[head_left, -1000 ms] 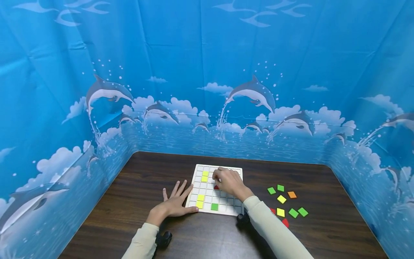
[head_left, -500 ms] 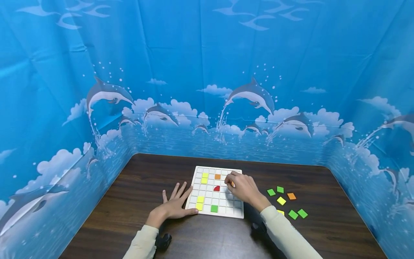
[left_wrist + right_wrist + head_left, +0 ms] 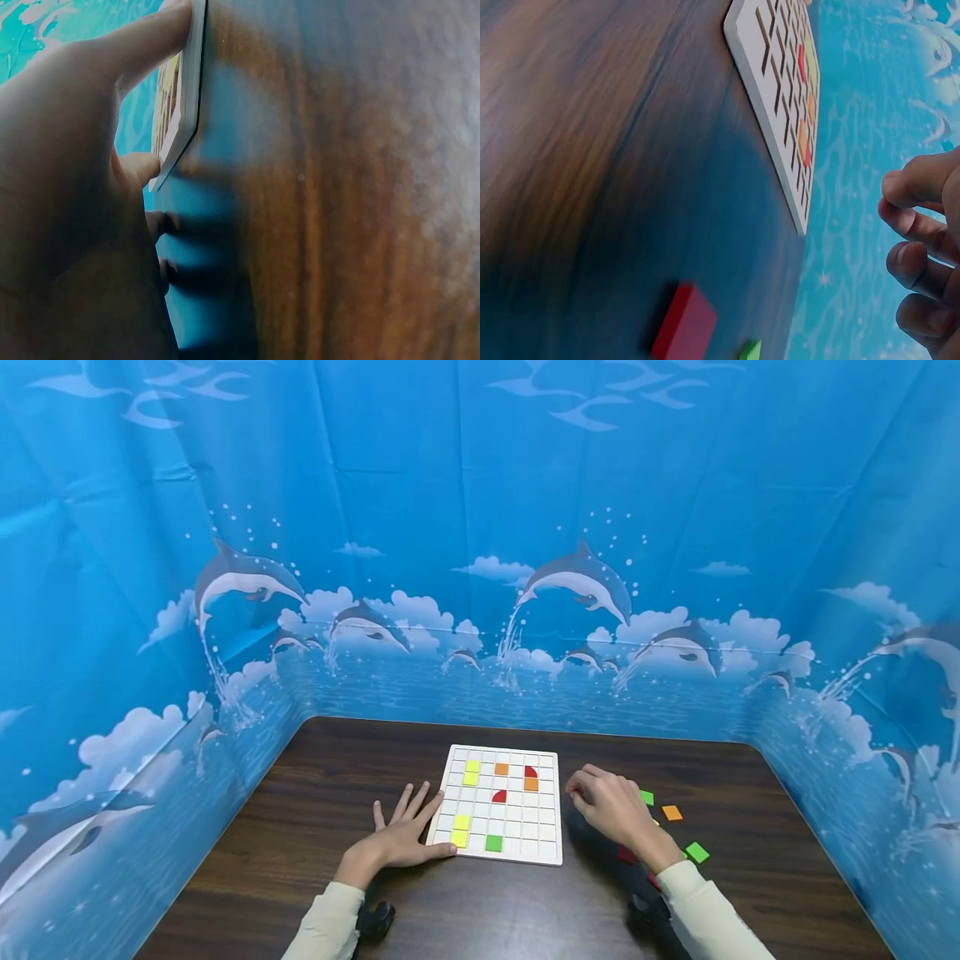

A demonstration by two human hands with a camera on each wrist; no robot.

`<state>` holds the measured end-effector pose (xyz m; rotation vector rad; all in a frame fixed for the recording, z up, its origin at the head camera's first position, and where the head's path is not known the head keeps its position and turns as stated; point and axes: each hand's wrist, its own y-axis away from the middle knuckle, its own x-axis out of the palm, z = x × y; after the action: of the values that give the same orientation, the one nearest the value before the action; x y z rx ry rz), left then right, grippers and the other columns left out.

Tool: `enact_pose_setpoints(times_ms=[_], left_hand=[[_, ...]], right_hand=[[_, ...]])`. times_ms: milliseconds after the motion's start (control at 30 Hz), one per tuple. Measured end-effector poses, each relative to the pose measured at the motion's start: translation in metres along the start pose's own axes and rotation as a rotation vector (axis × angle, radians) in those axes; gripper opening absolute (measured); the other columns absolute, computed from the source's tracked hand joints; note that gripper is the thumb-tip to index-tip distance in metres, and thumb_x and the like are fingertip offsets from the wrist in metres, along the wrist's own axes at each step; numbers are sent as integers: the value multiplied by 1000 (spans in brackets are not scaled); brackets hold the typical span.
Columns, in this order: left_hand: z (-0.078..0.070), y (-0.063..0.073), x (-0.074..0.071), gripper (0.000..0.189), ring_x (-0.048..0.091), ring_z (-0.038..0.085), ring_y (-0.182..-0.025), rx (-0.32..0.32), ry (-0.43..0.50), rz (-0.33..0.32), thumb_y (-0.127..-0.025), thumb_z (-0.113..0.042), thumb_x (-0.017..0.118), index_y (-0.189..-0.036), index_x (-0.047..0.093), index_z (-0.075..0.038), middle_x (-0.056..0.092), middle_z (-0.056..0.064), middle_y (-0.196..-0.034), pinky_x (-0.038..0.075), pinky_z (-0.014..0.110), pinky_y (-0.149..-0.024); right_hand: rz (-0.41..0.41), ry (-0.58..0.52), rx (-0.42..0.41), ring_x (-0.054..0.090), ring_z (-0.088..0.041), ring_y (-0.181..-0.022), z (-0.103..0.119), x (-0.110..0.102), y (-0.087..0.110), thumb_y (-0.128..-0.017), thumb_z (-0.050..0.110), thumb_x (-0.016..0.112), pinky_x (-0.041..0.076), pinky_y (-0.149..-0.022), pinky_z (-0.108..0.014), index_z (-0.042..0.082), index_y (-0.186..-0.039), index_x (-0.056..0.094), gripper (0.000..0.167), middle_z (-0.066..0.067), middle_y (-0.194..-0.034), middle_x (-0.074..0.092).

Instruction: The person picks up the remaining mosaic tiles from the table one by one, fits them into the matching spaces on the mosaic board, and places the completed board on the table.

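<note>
A white gridded board [image 3: 536, 827] lies on the table. On it sit yellow squares [image 3: 460, 831], orange squares [image 3: 531, 785], red quarter-round pieces [image 3: 499, 797] and a green square [image 3: 493, 843]. My left hand [image 3: 401, 843] rests with spread fingers at the board's left side, its thumb on the near-left corner; the left wrist view shows the thumb [image 3: 146, 45] at the board's edge. Just right of the board, my right hand [image 3: 611, 806] is over the table, fingers loosely bent. Nothing shows between its fingertips [image 3: 900, 187] in the right wrist view.
Loose pieces lie right of the board, partly hidden by the right hand and forearm: green squares [image 3: 697, 852], an orange square [image 3: 672, 812] and red pieces [image 3: 626, 854]. A dark wooden table [image 3: 480, 910] carries everything. Blue dolphin-print curtain [image 3: 420, 677] surrounds its far and side edges.
My right hand has moved right, off the board. An orange square and a red quarter-round piece now show at the board's upper right, where the hand was. The left hand stays put.
</note>
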<state>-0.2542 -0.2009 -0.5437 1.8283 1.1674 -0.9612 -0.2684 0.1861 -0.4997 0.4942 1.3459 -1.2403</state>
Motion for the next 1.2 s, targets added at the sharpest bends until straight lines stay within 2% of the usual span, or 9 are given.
enact_pose_setpoints(times_ms=[233, 300, 433, 567, 700, 1067, 1200], left_hand=[[-1, 1, -1, 112, -6, 40, -167, -9, 7, 25, -86, -86, 61, -173, 20, -30, 3, 9, -182, -17, 84, -117], [-4, 3, -5, 111, -4, 42, -167, -12, 10, 34, -87, -83, 63, -173, 21, -27, 4, 11, -182, -15, 84, -117], [0, 2, -2, 110, -4, 44, -167, 14, 18, 16, -87, -82, 65, -172, 22, -28, 4, 11, -182, -18, 86, -114], [8, -3, 6, 113, -7, 43, -167, 29, 12, -5, -84, -90, 60, -173, 20, -33, 2, 9, -182, -19, 86, -113], [12, -9, 11, 116, -6, 39, -168, 10, -6, -16, -82, -94, 56, -173, 20, -32, 3, 7, -182, -16, 83, -118], [1, 0, -1, 111, -4, 42, -167, 18, 31, 13, -86, -84, 64, -172, 22, -29, 5, 11, -182, -19, 86, -114], [8, -5, 6, 112, -6, 43, -167, 27, 22, -1, -85, -88, 60, -173, 19, -32, 2, 11, -182, -19, 86, -113]], right_hand=[[-46, 28, 28, 47, -3, -61, -20, -13, 20, -90, 15, 85, 35, -49, -21, 20, -95, 80, 8, 9, -91, 70], [-67, 35, 29, 46, -1, -59, -25, -15, 26, -89, 14, 86, 33, -48, -21, 20, -94, 80, 10, 8, -91, 71], [-87, 40, 38, 39, 0, -53, -34, -22, 39, -88, 13, 87, 29, -44, -21, 19, -95, 80, 11, 6, -94, 73], [-74, 33, 79, 38, -1, -53, -44, -28, 50, -90, 12, 85, 28, -44, -22, 20, -98, 80, 12, 6, -98, 74], [-55, 39, 130, 41, -1, -58, -54, -34, 60, -91, 12, 84, 31, -46, -23, 19, -100, 80, 12, 5, -99, 74], [7, 34, 225, 43, -9, -55, -74, -40, 80, -90, 13, 84, 33, -45, -26, 17, -102, 79, 14, -3, -102, 75], [38, 32, 242, 43, -10, -53, -80, -37, 83, -91, 15, 84, 33, -44, -28, 17, -102, 79, 12, -5, -107, 75]])
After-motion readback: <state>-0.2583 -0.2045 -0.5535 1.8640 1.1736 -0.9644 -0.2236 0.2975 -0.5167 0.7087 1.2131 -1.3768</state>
